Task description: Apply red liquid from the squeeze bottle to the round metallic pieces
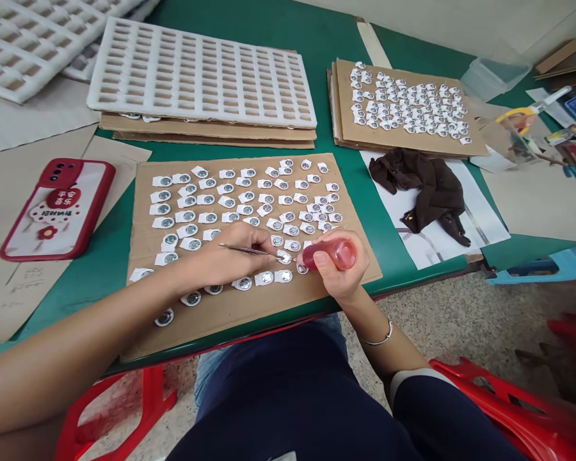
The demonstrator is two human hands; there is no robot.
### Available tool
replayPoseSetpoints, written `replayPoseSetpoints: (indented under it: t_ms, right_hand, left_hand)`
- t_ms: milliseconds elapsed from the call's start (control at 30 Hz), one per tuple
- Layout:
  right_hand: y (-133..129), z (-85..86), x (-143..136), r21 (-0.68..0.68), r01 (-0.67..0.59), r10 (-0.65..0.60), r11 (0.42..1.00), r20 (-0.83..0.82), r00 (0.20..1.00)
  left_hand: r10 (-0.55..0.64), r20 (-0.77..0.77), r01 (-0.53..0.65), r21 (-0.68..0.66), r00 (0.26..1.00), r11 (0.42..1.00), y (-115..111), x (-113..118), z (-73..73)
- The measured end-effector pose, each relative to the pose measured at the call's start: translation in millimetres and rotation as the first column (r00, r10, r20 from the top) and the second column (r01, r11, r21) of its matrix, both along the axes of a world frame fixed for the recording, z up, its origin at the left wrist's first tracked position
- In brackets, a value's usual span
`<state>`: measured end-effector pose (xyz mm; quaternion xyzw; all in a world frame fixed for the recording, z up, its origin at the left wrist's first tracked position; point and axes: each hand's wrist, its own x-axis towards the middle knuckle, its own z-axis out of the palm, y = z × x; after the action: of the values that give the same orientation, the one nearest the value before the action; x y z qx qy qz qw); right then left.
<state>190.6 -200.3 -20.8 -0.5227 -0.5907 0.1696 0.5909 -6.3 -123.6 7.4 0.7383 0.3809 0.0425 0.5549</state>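
My left hand (pixel 237 256) is closed around thin metal tweezers (pixel 237 248), whose tips reach a small white piece with a round silvery disc (pixel 283 257). In my right hand (pixel 343 275) is a red translucent squeeze bottle (pixel 338 252), lying tilted with its narrow tip pointing left at the same piece. Whether the tip touches it I cannot tell. Both hands are over a brown cardboard sheet (pixel 235 320), on which several rows of similar white disc pieces (pixel 246 198) lie. My forearm and fingers hide some of them.
White slotted foam trays (pixel 196 77) lie on cardboard at the back left. A red-cased phone (pixel 57 211) is at left. Back right is a cardboard stack (pixel 340 109) bearing more disc pieces. A dark brown cloth (pixel 432 192), scissors (pixel 518 118) and a clear box (pixel 494 77) are at right.
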Motion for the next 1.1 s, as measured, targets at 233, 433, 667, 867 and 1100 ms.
replayPoseSetpoints:
  t_ms: [233, 433, 667, 867, 1100]
  right_hand:
    - [-1.1, -1.0, 0.7, -0.002, -0.004, 0.004, 1.0, 0.031, 1.0]
    - [-0.3, -0.7, -1.2, 0.026, -0.018, 0.018, 0.999, -0.026, 1.0]
    - [-0.6, -0.5, -1.7, 0.021, -0.036, 0.037, 0.999, -0.022, 0.999]
    - [-0.3, -1.5, -2.2, 0.017, -0.044, 0.044, 0.999, -0.023, 0.999]
    - [1.0, -2.2, -2.2, 0.044, -0.056, 0.059, 0.997, -0.052, 0.997]
  left_hand:
    - [0.016, -0.015, -0.016, -0.012, 1.0, 1.0, -0.4, 2.0, 1.7]
    - [0.01, -0.019, -0.01, -0.002, 1.0, 1.0, -0.3, 2.2, 3.7]
    - [0.027, -0.033, -0.028, -0.033, 0.999, 0.999, -0.8, 2.7, 5.5]
    - [0.011, -0.044, -0.012, -0.034, 0.999, 0.999, -0.1, 2.6, 3.1]
    - [0.021, -0.065, -0.026, -0.065, 0.998, 0.998, -0.1, 1.0, 0.3]
